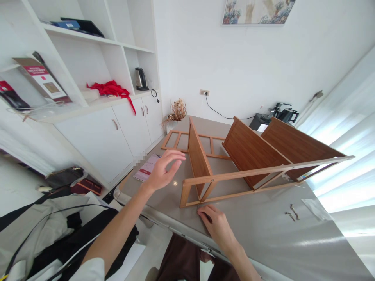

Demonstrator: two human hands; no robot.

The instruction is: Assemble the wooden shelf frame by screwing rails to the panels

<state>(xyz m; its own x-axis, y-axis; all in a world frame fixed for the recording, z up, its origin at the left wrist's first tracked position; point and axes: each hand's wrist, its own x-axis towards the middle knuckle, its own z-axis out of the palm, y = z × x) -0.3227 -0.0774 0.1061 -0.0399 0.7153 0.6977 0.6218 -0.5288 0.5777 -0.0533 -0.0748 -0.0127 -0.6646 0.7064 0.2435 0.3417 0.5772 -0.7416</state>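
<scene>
A wooden shelf unit (252, 172) lies on its side on the grey table (234, 242), with several brown shelf boards (254, 150) standing up from its side frame. My left hand (164, 171) hovers near the left-hand board (197, 156), thumb and fingers apart and nothing between them. Close to the lower rail of the near frame, my right hand (216, 223) rests low over the table edge. Its thumb and index finger are pinched together, and whatever may be between them is too small to make out. The other ladder-like side frame (212, 146) lies flat beneath the boards.
Several screws (293, 211) and a clear plastic bag (316, 209) lie to the right. A phone or printed sheet (146, 168) lies at the table's left. Behind stand a dried plant (177, 110) and an electric kettle (287, 114). Clothes and bags (58, 222) are heaped at lower left.
</scene>
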